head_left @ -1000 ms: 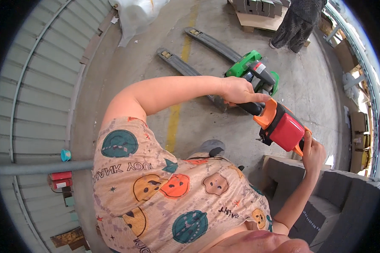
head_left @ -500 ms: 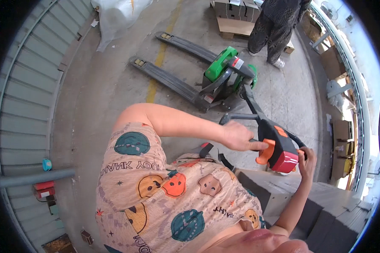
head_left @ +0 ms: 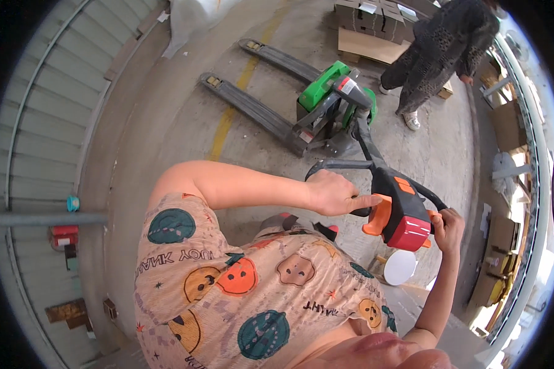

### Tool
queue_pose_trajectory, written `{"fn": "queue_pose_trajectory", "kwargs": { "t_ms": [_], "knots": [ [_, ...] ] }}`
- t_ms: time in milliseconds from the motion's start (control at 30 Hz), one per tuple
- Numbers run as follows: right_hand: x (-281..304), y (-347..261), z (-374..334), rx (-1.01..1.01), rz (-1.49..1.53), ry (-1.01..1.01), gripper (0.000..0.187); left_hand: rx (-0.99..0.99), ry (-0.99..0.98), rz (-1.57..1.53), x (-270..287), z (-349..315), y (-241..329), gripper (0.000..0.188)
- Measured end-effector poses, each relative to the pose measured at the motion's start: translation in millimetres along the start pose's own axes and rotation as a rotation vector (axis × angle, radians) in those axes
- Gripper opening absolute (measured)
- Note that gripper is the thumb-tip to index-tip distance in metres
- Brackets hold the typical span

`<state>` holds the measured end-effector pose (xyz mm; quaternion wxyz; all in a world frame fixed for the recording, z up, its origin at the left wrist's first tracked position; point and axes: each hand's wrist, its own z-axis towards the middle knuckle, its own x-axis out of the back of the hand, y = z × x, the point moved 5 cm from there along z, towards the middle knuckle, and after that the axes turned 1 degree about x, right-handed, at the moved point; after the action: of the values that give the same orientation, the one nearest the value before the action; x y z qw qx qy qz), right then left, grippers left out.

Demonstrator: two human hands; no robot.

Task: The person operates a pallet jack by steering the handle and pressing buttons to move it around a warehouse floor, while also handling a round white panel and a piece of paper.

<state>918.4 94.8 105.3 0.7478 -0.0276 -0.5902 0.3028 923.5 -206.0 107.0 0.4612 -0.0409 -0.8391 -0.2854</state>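
An electric pallet truck (head_left: 326,101), green and black, stands on the floor with its two forks (head_left: 255,111) pointing to the far left. Its tiller handle (head_left: 393,175) tilts toward me, with a red end and orange levers. My left hand (head_left: 332,192) is closed round the handle's left grip, and the thumb lies against an orange lever (head_left: 379,215). On the other side, my right hand (head_left: 448,229) wraps the right grip, its fingers beside a smaller orange lever. The palms hide most of both grips.
Boxes (head_left: 375,21) sit on a pallet at the back, where another person (head_left: 443,55) in dark patterned clothes stands close by. Plastic wrapping (head_left: 194,24) lies at the far left. A round white-topped thing (head_left: 400,267) is near my right forearm. Cartons (head_left: 505,237) line the right side.
The view has shifted, and the grey stack near my right arm has mostly left it, showing the round white-topped thing. Both hands stay on the handle. The other person appears farther right.
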Motion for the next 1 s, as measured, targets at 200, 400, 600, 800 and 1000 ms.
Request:
{"fn": "queue_pose_trajectory", "kwargs": {
  "t_ms": [200, 400, 600, 800, 1000],
  "knots": [
    [-0.8, 18.2, 20.4, 0.011, -0.066, 0.031, 0.068, -0.02, 0.113, -0.032, 1.1, 22.2, -5.9, 0.08],
    [15.8, -15.9, 50.7, 0.021, -0.082, 0.036, 0.068, -0.02, 0.231, -0.006, 35.5, -0.2, -17.5, 0.081],
    [29.0, 1.7, 51.9, 0.104, -0.004, 0.038, 0.067, -0.032, 0.282, -0.007, 39.1, -10.9, 14.1, 0.081],
    [22.3, 32.7, 53.1, 0.116, -0.005, 0.003, 0.065, -0.018, 0.255, -0.002, 37.4, 10.2, 25.9, 0.08],
    [19.4, 51.9, 74.1, 0.058, 0.05, -0.014, 0.065, 0.041, 0.237, 0.064, 52.1, 39.1, 14.9, 0.081]
  ]
}}
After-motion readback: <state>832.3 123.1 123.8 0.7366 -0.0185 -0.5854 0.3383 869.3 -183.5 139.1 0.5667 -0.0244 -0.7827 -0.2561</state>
